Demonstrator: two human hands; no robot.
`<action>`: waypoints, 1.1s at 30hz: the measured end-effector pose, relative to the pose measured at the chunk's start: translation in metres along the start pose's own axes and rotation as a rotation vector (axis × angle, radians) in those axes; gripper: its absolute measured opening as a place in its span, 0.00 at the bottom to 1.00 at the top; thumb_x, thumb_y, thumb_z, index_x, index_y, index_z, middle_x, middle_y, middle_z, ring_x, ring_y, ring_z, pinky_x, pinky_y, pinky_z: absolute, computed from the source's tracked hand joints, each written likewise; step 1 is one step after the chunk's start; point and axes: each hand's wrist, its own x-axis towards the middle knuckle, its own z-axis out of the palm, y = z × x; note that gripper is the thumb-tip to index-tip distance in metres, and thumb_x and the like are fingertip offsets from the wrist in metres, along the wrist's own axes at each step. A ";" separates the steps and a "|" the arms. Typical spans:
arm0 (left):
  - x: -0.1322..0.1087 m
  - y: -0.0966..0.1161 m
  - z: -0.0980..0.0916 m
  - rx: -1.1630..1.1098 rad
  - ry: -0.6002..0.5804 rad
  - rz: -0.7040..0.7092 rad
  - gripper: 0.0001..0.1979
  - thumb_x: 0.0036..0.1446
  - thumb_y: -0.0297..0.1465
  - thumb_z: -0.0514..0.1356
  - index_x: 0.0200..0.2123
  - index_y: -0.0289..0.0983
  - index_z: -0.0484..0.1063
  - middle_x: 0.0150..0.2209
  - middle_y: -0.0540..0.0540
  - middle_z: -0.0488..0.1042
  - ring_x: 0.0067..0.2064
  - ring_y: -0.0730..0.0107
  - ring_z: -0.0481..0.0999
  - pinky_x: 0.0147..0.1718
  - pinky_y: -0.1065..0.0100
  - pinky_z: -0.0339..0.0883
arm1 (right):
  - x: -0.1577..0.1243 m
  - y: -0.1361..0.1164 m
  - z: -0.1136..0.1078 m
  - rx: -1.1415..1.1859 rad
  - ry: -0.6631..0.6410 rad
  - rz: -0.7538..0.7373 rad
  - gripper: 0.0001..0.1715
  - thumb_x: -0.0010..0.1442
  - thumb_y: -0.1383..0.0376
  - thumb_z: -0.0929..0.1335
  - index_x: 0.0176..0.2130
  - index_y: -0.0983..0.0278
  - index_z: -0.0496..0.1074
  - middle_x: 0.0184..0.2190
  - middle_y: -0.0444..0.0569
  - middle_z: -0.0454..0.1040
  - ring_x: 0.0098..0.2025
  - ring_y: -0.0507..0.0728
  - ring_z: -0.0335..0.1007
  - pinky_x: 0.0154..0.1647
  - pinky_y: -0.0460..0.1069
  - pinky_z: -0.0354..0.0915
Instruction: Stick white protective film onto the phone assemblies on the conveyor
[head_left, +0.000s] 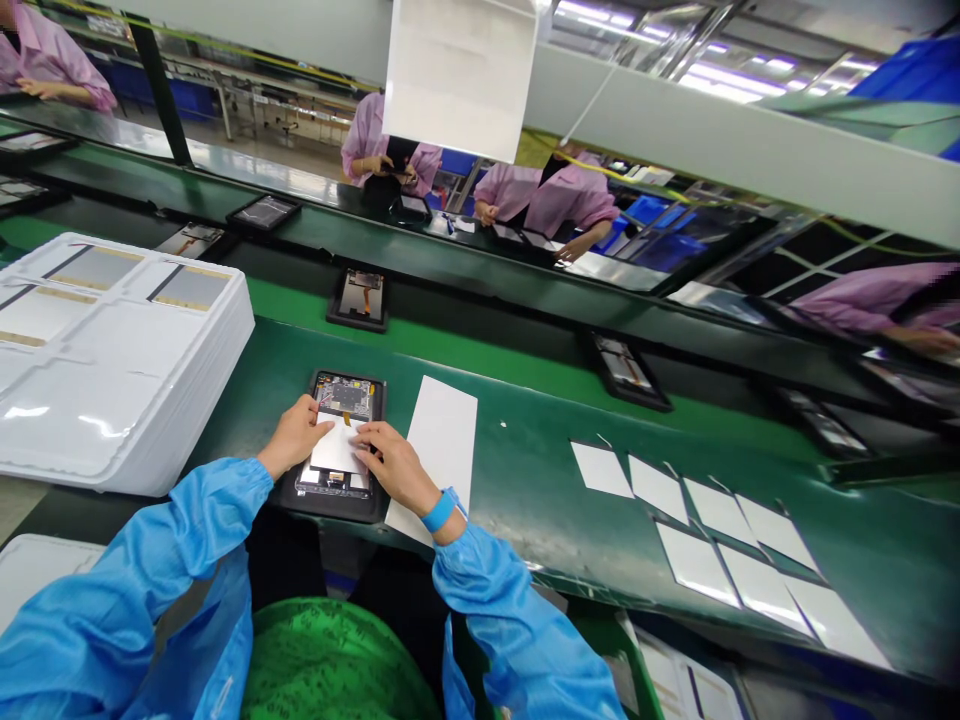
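An opened tablet (337, 440) in a black holder lies on the green bench in front of me, its circuit board showing at the far end. A white sheet (337, 447) rests on its middle. My left hand (296, 435) pinches the sheet's left edge with closed fingers. My right hand (390, 462) presses fingertips on the sheet's right edge; a blue wrist strap is on that arm. A white paper strip (442, 445) lies just right of the tablet.
A stack of white moulded trays (112, 360) holding grey panels stands at left. Several white sheets (712, 530) lie in rows at right. More tablets (358, 298) ride the belt beyond. People in pink coats work across the line. A green bin (330, 660) sits below.
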 end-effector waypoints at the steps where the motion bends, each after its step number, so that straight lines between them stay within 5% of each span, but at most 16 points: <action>1: 0.000 0.001 0.000 0.006 0.007 -0.006 0.15 0.46 0.34 0.66 0.34 0.40 0.62 0.26 0.52 0.74 0.29 0.67 0.74 0.28 0.69 0.62 | 0.000 0.000 0.000 0.005 0.003 0.006 0.12 0.62 0.71 0.68 0.46 0.61 0.76 0.51 0.53 0.72 0.51 0.59 0.70 0.51 0.55 0.69; 18: -0.001 -0.011 0.005 -0.027 0.003 0.012 0.15 0.47 0.33 0.66 0.34 0.40 0.61 0.27 0.52 0.74 0.29 0.68 0.74 0.29 0.70 0.62 | -0.001 0.003 0.003 -0.014 0.025 0.013 0.14 0.62 0.72 0.69 0.46 0.60 0.76 0.49 0.52 0.72 0.50 0.58 0.70 0.52 0.55 0.68; 26: -0.005 0.005 -0.005 0.239 0.027 0.132 0.11 0.50 0.32 0.65 0.32 0.41 0.64 0.26 0.52 0.72 0.28 0.66 0.72 0.30 0.68 0.59 | 0.000 -0.001 0.005 -0.088 0.025 0.024 0.15 0.59 0.74 0.70 0.45 0.61 0.75 0.50 0.52 0.71 0.51 0.59 0.69 0.54 0.56 0.67; 33: -0.010 0.018 -0.010 0.701 -0.005 0.120 0.10 0.57 0.39 0.62 0.35 0.41 0.66 0.32 0.45 0.74 0.36 0.58 0.75 0.34 0.67 0.59 | -0.001 0.002 0.012 -0.171 0.043 0.001 0.16 0.58 0.74 0.70 0.46 0.61 0.75 0.50 0.53 0.71 0.54 0.61 0.67 0.58 0.58 0.65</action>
